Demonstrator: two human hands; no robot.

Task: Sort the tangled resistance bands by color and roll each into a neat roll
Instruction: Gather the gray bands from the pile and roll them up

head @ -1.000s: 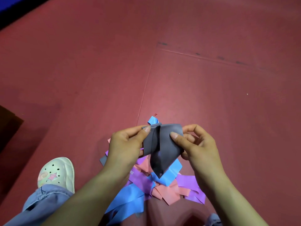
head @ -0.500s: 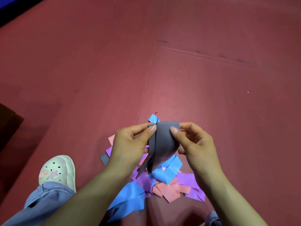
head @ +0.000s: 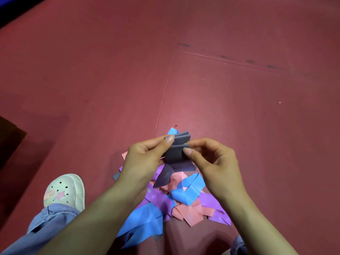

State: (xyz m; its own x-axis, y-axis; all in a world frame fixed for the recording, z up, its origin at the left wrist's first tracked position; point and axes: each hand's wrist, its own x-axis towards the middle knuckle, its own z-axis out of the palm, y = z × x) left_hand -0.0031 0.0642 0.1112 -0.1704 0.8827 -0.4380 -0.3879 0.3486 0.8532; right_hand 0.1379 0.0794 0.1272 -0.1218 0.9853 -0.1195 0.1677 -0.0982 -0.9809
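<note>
Both hands hold a grey resistance band (head: 175,153) above the floor, folded into a flat stack of several layers. My left hand (head: 143,161) pinches its upper left edge with thumb and forefinger. My right hand (head: 215,162) pinches its right edge. A loose grey tail (head: 164,176) hangs down from the stack. Under the hands lies a tangle of blue bands (head: 187,190), purple bands (head: 211,203) and pink bands (head: 191,212) on the floor.
The floor is a dark red mat (head: 239,107) with a seam running up from the pile. A white clog (head: 64,190) and a denim trouser leg (head: 42,227) sit at the lower left. A dark object (head: 9,140) is at the left edge.
The grey band has gone from a loose, hanging fold to a tighter stack of layers held higher between both hands; its hanging tail is shorter.
</note>
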